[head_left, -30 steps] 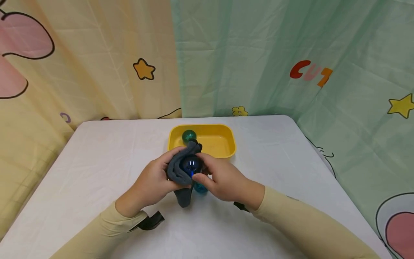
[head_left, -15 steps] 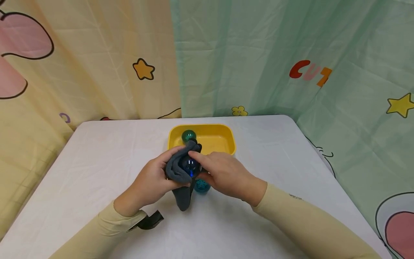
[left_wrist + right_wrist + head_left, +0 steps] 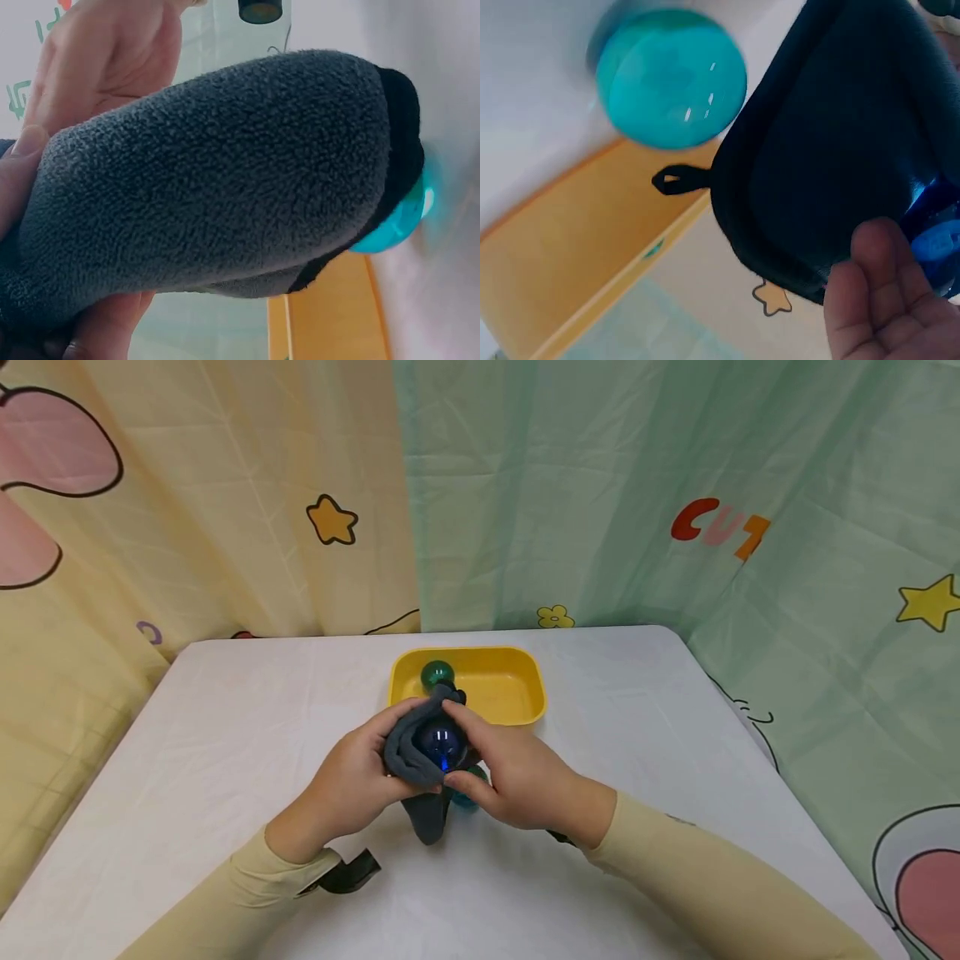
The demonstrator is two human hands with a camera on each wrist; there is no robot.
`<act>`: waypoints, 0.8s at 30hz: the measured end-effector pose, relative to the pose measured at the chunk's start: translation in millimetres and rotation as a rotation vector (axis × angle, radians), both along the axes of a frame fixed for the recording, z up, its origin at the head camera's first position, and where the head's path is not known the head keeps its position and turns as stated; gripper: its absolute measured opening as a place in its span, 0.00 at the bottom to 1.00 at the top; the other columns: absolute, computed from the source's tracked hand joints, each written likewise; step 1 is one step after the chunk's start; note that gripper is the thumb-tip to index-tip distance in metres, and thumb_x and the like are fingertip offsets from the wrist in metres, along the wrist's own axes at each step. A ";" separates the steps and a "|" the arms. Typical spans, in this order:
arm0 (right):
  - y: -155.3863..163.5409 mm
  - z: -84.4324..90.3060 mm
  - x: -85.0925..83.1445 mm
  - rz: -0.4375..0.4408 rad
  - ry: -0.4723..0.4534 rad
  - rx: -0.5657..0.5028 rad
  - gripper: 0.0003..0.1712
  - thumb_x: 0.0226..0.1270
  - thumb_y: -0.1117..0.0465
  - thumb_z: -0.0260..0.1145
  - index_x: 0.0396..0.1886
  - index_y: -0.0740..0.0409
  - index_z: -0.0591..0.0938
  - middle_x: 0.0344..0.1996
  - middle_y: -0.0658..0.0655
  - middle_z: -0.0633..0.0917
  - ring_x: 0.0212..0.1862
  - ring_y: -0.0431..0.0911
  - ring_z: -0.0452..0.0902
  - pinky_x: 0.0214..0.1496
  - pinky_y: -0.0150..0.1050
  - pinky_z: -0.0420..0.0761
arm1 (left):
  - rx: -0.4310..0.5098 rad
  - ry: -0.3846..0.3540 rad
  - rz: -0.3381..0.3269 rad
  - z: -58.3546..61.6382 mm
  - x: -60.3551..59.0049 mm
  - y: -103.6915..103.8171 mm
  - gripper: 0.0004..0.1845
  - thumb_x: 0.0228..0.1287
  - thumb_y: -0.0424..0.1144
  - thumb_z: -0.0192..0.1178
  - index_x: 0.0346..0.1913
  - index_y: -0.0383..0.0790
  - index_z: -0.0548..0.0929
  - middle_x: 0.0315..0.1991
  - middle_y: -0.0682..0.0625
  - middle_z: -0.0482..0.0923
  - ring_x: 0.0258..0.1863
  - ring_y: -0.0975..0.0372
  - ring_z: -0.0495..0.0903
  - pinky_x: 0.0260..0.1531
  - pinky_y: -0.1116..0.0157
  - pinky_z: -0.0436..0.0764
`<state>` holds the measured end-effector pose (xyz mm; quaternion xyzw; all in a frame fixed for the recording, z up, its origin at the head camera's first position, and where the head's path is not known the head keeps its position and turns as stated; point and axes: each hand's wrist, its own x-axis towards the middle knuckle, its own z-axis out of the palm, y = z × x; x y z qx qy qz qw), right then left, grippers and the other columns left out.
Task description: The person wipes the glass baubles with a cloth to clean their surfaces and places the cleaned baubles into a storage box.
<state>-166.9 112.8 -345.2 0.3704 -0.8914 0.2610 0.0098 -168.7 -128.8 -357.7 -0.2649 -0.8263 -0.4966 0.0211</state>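
My left hand [image 3: 352, 781] grips a dark grey cloth [image 3: 408, 756], folded around one side of a shiny blue ball [image 3: 444, 742]. In the left wrist view the fuzzy cloth [image 3: 217, 172] with black edging covers much of that hand. My right hand [image 3: 525, 777] holds the ball's exposed side between thumb and fingers. In the right wrist view its fingertips [image 3: 874, 240] lie by the blue ball [image 3: 937, 240] and the cloth's smooth dark face [image 3: 825, 150]. On the table below sits a teal ball [image 3: 467, 802], partly hidden by the right hand.
A yellow tray [image 3: 517, 689] stands just beyond the hands on the white table [image 3: 300, 693], with a green ball [image 3: 437, 674] in its left part. A black strap [image 3: 352, 871] hangs from the left sleeve. Patterned curtains [image 3: 525, 485] enclose the back and sides.
My right hand reached further over the blue ball, then drew back, its thumb again at the ball's near edge. The left hand keeps its hold on the cloth, almost still.
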 end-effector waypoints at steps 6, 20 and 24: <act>3.3 1.9 -2.2 0.029 0.323 0.140 0.42 0.72 0.56 0.73 0.80 0.54 0.65 0.43 0.52 0.90 0.41 0.45 0.85 0.49 0.38 0.87 | 0.014 -0.051 0.011 1.4 0.3 -1.8 0.44 0.55 0.36 0.82 0.75 0.46 0.72 0.69 0.43 0.79 0.64 0.50 0.83 0.61 0.50 0.85; -0.5 1.6 1.9 -0.107 -0.240 -0.124 0.24 0.80 0.50 0.65 0.65 0.59 0.76 0.27 0.48 0.81 0.28 0.40 0.73 0.30 0.32 0.76 | -0.011 0.008 -0.020 0.6 2.2 1.6 0.45 0.54 0.34 0.82 0.76 0.45 0.72 0.67 0.44 0.82 0.66 0.51 0.82 0.62 0.48 0.83; -2.1 2.9 2.1 -0.083 -0.153 -0.060 0.35 0.80 0.47 0.64 0.77 0.59 0.68 0.47 0.51 0.88 0.42 0.40 0.84 0.48 0.36 0.87 | -0.012 0.014 -0.002 0.6 0.7 1.4 0.46 0.54 0.35 0.82 0.76 0.45 0.72 0.67 0.45 0.82 0.66 0.52 0.82 0.64 0.51 0.83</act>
